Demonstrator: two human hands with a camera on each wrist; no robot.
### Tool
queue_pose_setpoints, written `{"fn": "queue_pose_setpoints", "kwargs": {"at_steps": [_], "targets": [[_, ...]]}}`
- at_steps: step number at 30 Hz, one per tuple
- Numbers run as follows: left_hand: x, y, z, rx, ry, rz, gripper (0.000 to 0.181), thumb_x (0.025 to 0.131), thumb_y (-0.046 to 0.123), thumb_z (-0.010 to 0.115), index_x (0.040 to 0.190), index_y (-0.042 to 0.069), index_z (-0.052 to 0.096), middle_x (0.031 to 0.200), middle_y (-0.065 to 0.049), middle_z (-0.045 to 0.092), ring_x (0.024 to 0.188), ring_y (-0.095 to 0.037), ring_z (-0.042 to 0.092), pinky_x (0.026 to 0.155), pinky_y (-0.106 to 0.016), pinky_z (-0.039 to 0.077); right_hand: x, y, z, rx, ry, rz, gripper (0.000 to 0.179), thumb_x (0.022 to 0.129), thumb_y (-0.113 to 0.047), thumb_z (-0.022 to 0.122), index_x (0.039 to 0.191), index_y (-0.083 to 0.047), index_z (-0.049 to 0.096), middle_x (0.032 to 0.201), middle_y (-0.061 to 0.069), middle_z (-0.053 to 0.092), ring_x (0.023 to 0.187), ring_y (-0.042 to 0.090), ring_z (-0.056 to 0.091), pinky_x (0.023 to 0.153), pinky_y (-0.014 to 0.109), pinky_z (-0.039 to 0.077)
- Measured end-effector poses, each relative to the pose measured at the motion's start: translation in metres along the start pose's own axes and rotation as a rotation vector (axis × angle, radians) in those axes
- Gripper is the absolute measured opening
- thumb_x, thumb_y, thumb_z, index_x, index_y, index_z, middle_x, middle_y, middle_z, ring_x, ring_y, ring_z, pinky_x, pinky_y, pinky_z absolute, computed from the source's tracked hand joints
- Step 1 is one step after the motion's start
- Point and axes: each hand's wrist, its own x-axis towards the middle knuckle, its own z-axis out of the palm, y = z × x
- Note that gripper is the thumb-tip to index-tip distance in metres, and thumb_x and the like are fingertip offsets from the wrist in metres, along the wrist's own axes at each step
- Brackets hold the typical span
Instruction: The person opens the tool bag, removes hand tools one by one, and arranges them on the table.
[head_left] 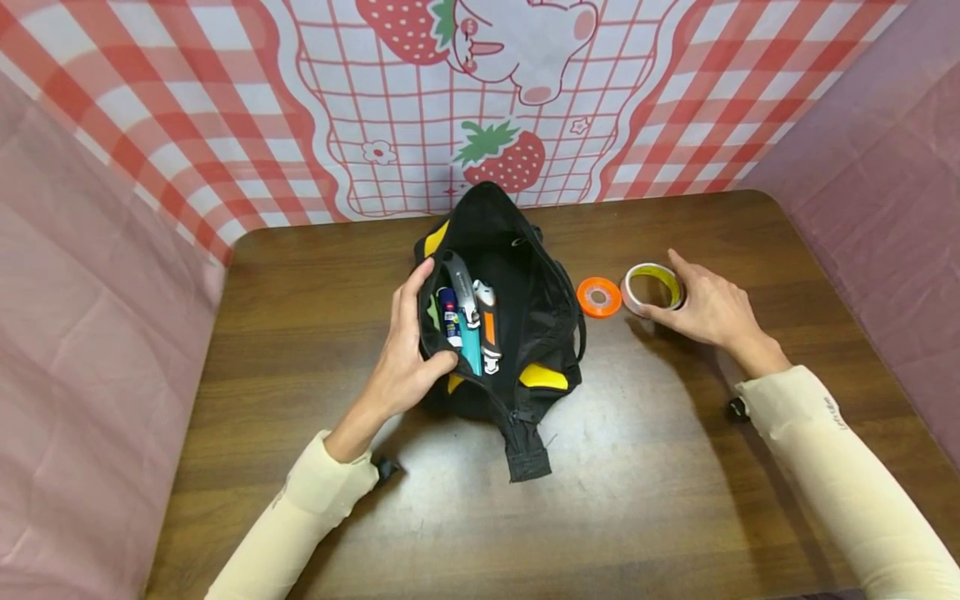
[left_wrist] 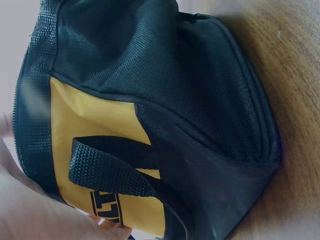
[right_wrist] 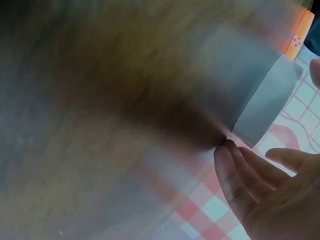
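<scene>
A black and yellow tool bag (head_left: 543, 379) stands unzipped on the table. My left hand (head_left: 408, 358) grips its left rim, fingers along the outside and thumb over the front edge; the yellow side panel (left_wrist: 95, 112) shows in the left wrist view. In the bag lie a grey-handled folding tool (head_left: 461, 283), a blue tube (head_left: 450, 317), a teal tool (head_left: 470, 346) and an orange-and-grey tool (head_left: 489, 325). My right hand (head_left: 712, 304) spreads thumb and fingers about a tape roll (head_left: 632, 300) with a yellow core; fingertips are right at its edge (right_wrist: 267, 102).
An orange round spool (head_left: 599, 297) lies between the bag and the tape roll. The bag's strap end (head_left: 528, 462) hangs toward the near side of the brown wooden table (head_left: 600, 517). A strawberry-print cloth (head_left: 390, 108) stands behind, with pink cloth (head_left: 862, 133) at both sides.
</scene>
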Motion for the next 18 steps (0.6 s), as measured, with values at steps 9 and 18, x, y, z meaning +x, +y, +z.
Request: {"fn": "queue_pose_setpoints", "kwargs": {"at_steps": [9, 18], "targets": [[0.0003, 0.0002, -0.0001, 0.0, -0.003, 0.001, 0.105, 0.075, -0.003, 0.066, 0.163, 0.026, 0.015, 0.165, 0.005, 0.017, 0.145, -0.017, 0.024, 0.119, -0.057, 0.024, 0.0009, -0.003, 0.001, -0.017, -0.041, 0.002, 0.11, 0.081, -0.074, 0.068, 0.162, -0.012, 0.026, 0.145, 0.03, 0.05, 0.122, 0.051, 0.053, 0.08, 0.068, 0.046], [-0.0004, 0.0008, -0.0005, -0.002, -0.005, -0.01, 0.106, 0.075, -0.001, 0.066, 0.163, 0.028, 0.014, 0.165, 0.005, 0.017, 0.145, -0.018, 0.024, 0.118, -0.059, 0.025, 0.0009, -0.0038, -0.0012, -0.004, -0.062, 0.006, 0.111, 0.08, -0.074, 0.069, 0.162, -0.012, 0.027, 0.146, 0.03, 0.048, 0.123, 0.051, 0.052, 0.081, 0.069, 0.046]]}}
